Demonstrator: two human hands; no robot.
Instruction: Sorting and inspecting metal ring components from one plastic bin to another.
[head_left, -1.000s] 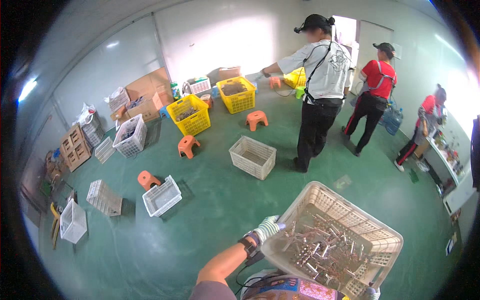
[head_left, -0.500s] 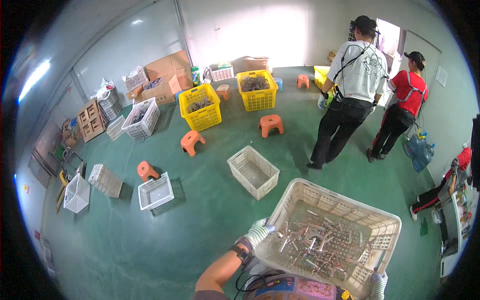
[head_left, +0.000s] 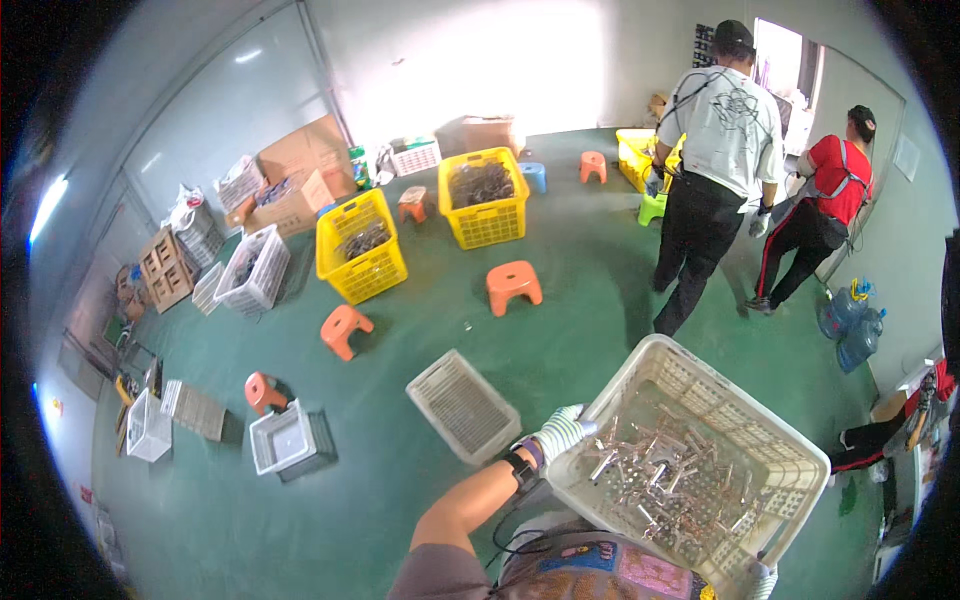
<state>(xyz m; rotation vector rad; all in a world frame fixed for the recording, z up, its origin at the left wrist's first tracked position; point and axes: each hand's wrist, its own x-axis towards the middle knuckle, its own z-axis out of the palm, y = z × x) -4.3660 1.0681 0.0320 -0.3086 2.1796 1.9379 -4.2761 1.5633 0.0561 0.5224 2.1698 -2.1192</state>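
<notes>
A large off-white plastic crate (head_left: 700, 375) is held up in front of my body, tilted so its inside shows. Small shiny metal pieces (head_left: 655, 470) lie loosely heaped on its bottom; their exact kind is too small to tell. My left hand (head_left: 563, 434), in a striped glove, is closed on the crate's left rim. At the near right corner, my right hand (head_left: 763, 581), gloved the same way, grips the rim, though most of it is hidden by the crate and the picture's lower edge. A lower grey-white crate (head_left: 463, 405) stands on the floor just beyond my left hand.
Orange stools (head_left: 514, 285) stand ahead, near two yellow crates (head_left: 490, 222) with dark contents. Two people walk ahead on the right, one in a white shirt (head_left: 725, 125), one in red (head_left: 838, 180). Water jugs (head_left: 858, 340) sit by the right wall; white crates (head_left: 285, 440) are at left.
My viewpoint has moved forward, bringing the floor crate and stools nearer and leftward. Both people ahead have stepped on. The crate stays in my hands, shifted slightly right in view.
</notes>
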